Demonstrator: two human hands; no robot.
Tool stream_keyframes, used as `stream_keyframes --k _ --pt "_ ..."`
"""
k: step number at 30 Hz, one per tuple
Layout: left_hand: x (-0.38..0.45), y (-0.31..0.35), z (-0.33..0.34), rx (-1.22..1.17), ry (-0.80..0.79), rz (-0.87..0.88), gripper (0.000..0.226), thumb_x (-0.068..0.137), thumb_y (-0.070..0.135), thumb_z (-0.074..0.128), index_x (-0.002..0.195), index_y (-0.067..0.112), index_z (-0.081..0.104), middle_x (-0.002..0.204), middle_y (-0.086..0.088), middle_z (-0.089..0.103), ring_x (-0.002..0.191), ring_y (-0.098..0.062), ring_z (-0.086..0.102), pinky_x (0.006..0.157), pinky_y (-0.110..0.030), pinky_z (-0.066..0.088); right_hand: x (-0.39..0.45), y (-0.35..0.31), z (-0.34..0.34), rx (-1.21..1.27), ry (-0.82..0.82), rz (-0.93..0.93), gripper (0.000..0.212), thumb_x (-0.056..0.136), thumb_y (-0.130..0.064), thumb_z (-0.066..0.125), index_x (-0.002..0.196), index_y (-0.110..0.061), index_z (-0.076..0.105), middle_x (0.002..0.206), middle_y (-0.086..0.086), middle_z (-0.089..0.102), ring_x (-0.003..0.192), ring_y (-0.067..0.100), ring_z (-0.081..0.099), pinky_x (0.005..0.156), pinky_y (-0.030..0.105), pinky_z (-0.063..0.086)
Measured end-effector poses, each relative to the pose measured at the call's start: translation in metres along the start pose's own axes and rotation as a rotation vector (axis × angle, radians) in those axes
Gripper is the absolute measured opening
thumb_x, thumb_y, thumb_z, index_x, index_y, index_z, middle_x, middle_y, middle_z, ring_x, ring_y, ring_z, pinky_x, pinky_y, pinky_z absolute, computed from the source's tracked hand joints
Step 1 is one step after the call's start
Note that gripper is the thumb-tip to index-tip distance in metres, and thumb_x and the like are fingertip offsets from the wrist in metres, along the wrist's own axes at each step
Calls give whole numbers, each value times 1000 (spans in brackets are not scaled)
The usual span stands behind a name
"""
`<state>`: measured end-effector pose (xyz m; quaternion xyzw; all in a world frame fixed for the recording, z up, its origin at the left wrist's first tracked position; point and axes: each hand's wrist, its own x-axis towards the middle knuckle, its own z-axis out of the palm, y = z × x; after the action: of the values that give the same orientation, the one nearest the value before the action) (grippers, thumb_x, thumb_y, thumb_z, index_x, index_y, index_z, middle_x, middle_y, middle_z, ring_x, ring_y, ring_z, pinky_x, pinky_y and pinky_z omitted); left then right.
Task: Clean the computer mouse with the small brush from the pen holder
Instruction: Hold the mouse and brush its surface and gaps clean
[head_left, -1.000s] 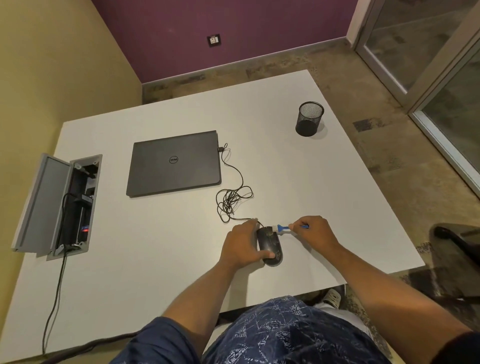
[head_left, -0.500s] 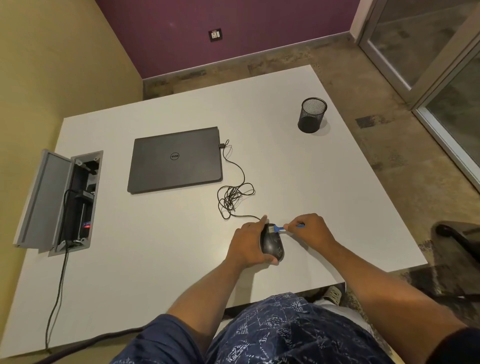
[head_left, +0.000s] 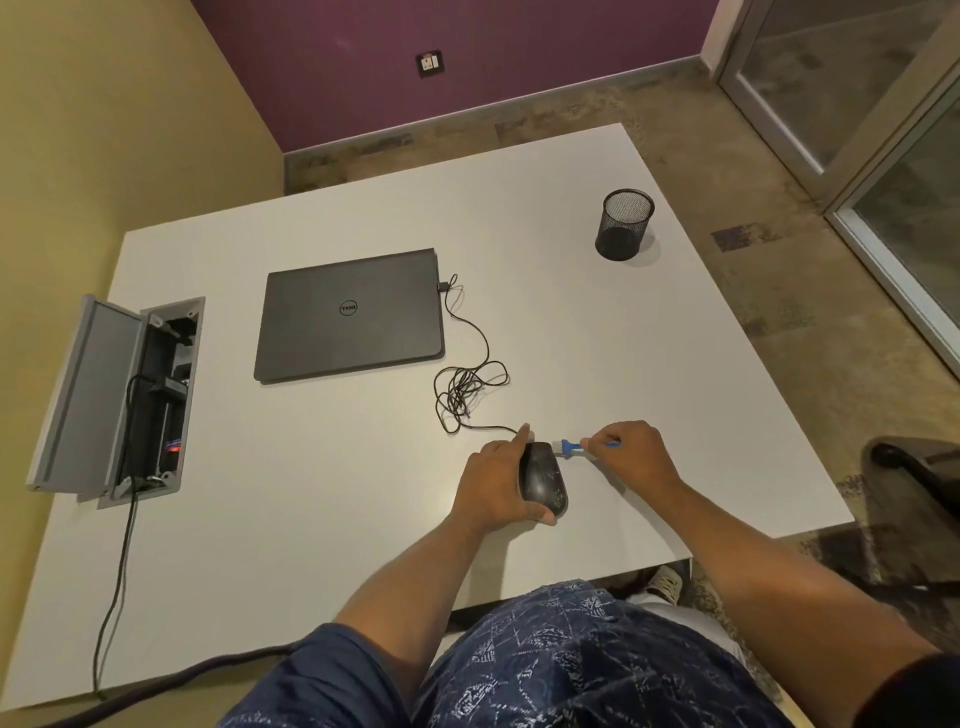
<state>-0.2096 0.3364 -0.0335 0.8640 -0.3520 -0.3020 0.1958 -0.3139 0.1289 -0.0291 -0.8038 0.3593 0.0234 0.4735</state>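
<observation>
A black wired computer mouse lies on the white table near the front edge. My left hand grips it along its left side, index finger stretched past its front end. My right hand pinches a small blue brush, whose pale bristles point left and sit beside the mouse's front right edge. The black mesh pen holder stands apart at the back right of the table.
A closed dark laptop lies at the table's middle left, with the mouse cable coiled between it and the mouse. An open cable box sits in the table's left edge. A dark chair stands to the right.
The brush head has slid from on top of the mouse's front end to just off its right edge. My left hand keeps its hold; the view has shifted slightly.
</observation>
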Motion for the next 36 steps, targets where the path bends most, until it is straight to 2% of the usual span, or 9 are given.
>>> stream_keyframes --k 6,11,16,18,21,25,29,33,36 --pt "0 1 -1 -4 -1 7 140 47 71 88 161 23 22 151 3 51 137 -21 46 114 -40 38 -5 -4 11 27 -88 22 21 86 -28 77 74 -11 79 63 -9 66 58 3 55 55 12 38" --pt "-1 2 -1 8 4 4 140 48 70 88 162 21 20 151 1 51 138 -22 47 114 -39 38 -5 -8 14 -6 14 20 24 90 -28 74 71 -13 75 68 -4 67 64 10 57 59 20 41" --pt "-2 3 -1 -2 4 -10 143 47 68 88 162 23 16 150 1 52 138 -21 46 115 -39 38 -1 -16 18 4 -42 31 22 88 -28 76 72 -12 76 71 -4 70 66 6 59 61 19 42" --pt "-3 3 -1 -2 7 -18 143 47 68 88 162 23 16 150 1 52 137 -22 46 114 -38 38 0 -16 18 -23 -41 42 24 88 -27 75 73 -9 77 70 -2 69 66 10 60 59 21 43" --pt "-3 4 -2 -2 5 -19 143 48 68 88 162 23 16 151 2 51 139 -22 44 115 -41 37 6 -18 14 -72 15 43 25 89 -27 73 75 -6 77 74 4 73 73 21 65 66 31 48" --pt "-3 5 -3 -3 11 -19 143 47 68 88 162 22 16 151 2 51 139 -21 45 115 -42 37 11 -27 14 -57 -35 40 23 86 -25 76 77 -5 79 75 5 74 68 15 61 62 25 45" --pt "-3 4 -3 0 2 -24 143 46 69 86 162 24 16 150 4 52 138 -21 45 115 -40 37 14 -32 12 -114 -64 107 24 84 -22 76 76 0 77 75 12 72 67 21 62 64 31 46" --pt "-1 5 -5 28 1 -11 141 44 71 85 160 23 22 147 3 54 136 -22 47 112 -40 40 16 -38 7 -95 -29 117 25 84 -21 76 65 -4 71 67 7 68 63 19 59 59 27 43" --pt "2 5 -7 70 -2 19 139 44 71 86 158 22 24 146 2 55 135 -22 47 111 -41 40 17 -41 6 -114 -109 114 23 81 -19 78 68 -1 73 66 8 66 60 17 57 58 27 42"
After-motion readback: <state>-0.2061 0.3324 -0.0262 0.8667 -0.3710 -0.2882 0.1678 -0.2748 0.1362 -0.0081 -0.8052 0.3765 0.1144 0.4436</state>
